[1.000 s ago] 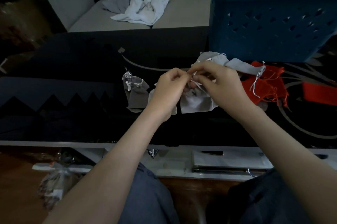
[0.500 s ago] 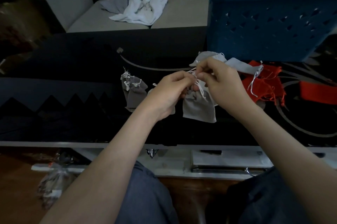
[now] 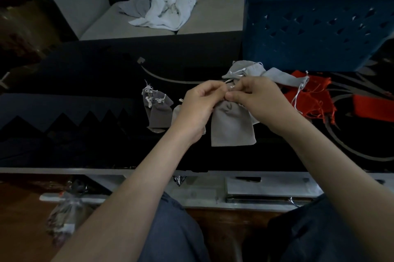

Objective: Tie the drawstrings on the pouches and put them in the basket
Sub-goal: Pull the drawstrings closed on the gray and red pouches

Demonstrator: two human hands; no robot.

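Now pouch [image 3: 232,127] neck cinched tighter between hands [image 3: 199,110] [image 3: 260,99].

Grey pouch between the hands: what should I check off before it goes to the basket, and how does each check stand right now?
1. Grip on the drawstring: the left hand and right hand both pinch it. Ok.
2. Neck of the grey pouch gathered: the cloth is bunched under the fingers. Ok.
3. Knot finished: the fingers hide it. Cannot tell.
4. Blue basket upright, at the right rear of the table. Ok.
5. Room inside the basket: its inside is out of view. Cannot tell.
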